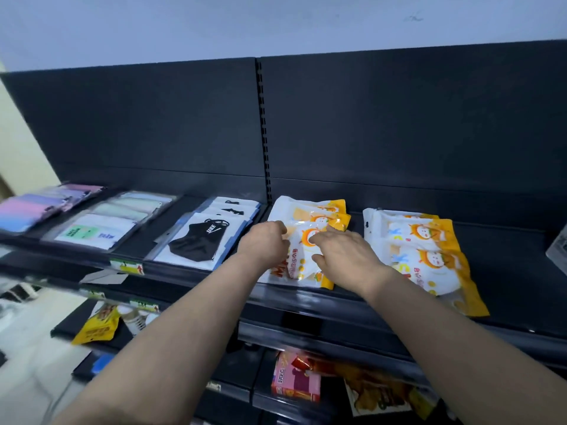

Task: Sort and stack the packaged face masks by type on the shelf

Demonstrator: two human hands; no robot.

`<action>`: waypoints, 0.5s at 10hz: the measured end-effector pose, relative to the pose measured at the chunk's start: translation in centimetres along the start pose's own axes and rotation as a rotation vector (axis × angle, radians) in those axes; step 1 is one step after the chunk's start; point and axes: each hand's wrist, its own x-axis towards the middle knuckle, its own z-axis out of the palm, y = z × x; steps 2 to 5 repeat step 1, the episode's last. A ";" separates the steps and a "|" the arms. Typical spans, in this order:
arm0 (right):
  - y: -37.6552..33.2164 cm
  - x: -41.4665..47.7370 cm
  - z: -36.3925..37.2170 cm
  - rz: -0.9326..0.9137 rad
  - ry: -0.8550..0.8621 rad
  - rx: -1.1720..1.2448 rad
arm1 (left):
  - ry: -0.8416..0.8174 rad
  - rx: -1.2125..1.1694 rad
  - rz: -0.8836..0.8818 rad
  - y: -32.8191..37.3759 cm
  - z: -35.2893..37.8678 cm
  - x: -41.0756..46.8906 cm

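yellow pack (299, 262) (long axis front-to-back on shelf (506, 271)) is gripped by left hand (265, 242), pressed flat by right hand (343, 256).

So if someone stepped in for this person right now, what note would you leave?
Left hand grips the left edge of the top orange-and-white pack; right hand rests on it, fingers spread.
Shelf, left to right: pastel packs, mint packs, black-mask packs, this stack, a second orange-and-white stack.
Done: types lie grouped.
Left: square this pack up; maybe merge both orange stacks.
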 end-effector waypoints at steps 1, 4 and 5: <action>-0.6 -1.2 -1.1 -0.040 0.003 -0.060 | 0.008 0.018 -0.051 -0.5 -1.1 -2.4; -0.6 -1.2 -1.1 -0.040 0.003 -0.060 | 0.008 0.018 -0.051 -0.5 -1.1 -2.4; -0.6 -1.2 -1.1 -0.040 0.003 -0.060 | 0.008 0.018 -0.051 -0.5 -1.1 -2.4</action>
